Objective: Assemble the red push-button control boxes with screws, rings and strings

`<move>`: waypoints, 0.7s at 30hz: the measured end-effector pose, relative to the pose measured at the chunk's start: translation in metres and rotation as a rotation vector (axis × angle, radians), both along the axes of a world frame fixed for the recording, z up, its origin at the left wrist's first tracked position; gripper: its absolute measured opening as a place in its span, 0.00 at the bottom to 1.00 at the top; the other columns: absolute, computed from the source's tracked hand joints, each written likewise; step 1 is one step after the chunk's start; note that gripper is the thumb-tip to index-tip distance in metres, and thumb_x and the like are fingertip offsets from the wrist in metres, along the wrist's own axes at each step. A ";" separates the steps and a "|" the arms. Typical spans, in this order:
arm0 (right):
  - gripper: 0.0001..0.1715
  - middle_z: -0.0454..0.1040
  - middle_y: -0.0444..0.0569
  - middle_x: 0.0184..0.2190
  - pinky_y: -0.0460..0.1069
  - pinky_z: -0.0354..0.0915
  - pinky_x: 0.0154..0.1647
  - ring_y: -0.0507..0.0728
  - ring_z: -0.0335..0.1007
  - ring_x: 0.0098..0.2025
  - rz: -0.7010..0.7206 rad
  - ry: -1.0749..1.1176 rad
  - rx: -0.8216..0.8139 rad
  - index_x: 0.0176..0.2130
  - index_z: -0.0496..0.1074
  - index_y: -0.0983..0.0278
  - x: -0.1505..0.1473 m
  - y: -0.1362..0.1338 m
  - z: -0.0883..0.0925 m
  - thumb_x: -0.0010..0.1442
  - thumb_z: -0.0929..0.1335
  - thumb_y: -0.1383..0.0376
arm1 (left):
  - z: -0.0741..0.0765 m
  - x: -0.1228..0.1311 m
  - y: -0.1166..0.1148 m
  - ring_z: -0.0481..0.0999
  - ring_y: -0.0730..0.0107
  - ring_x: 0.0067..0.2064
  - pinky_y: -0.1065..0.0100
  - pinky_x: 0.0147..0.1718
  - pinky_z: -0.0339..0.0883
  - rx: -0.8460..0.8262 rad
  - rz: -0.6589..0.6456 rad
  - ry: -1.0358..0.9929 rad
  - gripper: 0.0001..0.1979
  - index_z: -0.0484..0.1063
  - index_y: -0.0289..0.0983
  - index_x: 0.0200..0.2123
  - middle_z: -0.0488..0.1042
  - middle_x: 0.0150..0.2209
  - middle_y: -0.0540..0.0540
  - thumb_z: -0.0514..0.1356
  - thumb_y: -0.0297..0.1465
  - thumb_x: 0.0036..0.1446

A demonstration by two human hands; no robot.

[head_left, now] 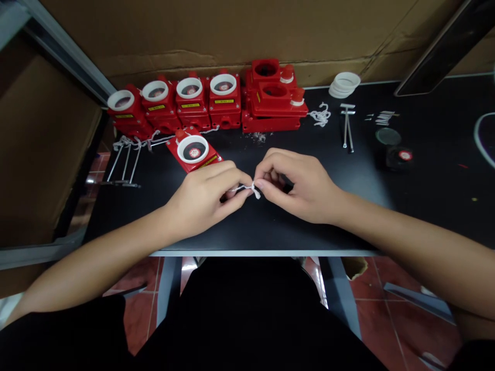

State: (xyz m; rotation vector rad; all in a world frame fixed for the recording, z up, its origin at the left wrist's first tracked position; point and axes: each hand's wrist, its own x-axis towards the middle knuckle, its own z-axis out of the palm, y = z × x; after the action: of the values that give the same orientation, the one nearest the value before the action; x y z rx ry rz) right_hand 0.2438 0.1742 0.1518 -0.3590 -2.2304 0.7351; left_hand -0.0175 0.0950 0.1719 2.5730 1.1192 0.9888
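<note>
A short white string with a small knot or loop is pinched between my two hands over the middle of the black table. My left hand grips it between thumb and index finger from the left. From the right, my right hand pinches it at the knot with thumb and fingertip. Just behind my left hand lies a red box with a white ring around a dark round window; my hand covers its near corner. Whether the string is tied to that box is hidden.
Several red boxes with white rings stand in a row at the back. Ringless red housings are stacked beside them. Rightward are loose white string, white rings, metal T-bars, screws and a dark round part. More T-bars lie left.
</note>
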 end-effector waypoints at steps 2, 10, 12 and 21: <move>0.06 0.76 0.42 0.36 0.48 0.63 0.33 0.50 0.66 0.31 0.000 0.008 0.002 0.46 0.76 0.61 0.000 0.000 0.000 0.78 0.75 0.69 | 0.002 0.000 0.000 0.71 0.73 0.30 0.69 0.32 0.64 -0.015 -0.009 -0.021 0.04 0.83 0.38 0.50 0.75 0.35 0.53 0.68 0.24 0.81; 0.06 0.74 0.43 0.37 0.50 0.63 0.34 0.51 0.67 0.32 -0.067 0.003 0.087 0.46 0.74 0.60 -0.001 -0.002 0.001 0.77 0.73 0.71 | 0.005 0.001 0.001 0.70 0.73 0.30 0.69 0.30 0.63 -0.077 -0.028 -0.068 0.06 0.82 0.38 0.44 0.74 0.33 0.54 0.69 0.25 0.81; 0.07 0.74 0.44 0.37 0.51 0.62 0.33 0.52 0.67 0.32 -0.086 -0.009 0.097 0.46 0.74 0.59 -0.001 -0.003 0.001 0.78 0.72 0.71 | 0.006 0.001 0.000 0.70 0.73 0.29 0.69 0.30 0.63 -0.098 -0.017 -0.073 0.07 0.82 0.39 0.44 0.75 0.33 0.54 0.69 0.26 0.81; 0.08 0.77 0.47 0.41 0.51 0.63 0.35 0.54 0.69 0.36 -0.095 -0.089 0.208 0.49 0.73 0.60 0.003 -0.002 -0.002 0.79 0.69 0.73 | 0.008 0.001 -0.002 0.70 0.74 0.28 0.69 0.28 0.62 -0.129 0.017 -0.064 0.07 0.81 0.39 0.43 0.75 0.31 0.54 0.68 0.28 0.81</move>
State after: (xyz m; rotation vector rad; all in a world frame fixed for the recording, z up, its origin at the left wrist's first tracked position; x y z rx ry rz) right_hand 0.2469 0.1719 0.1493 -0.3978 -2.3300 0.4402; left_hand -0.0169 0.0929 0.1796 2.4177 1.1499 0.9622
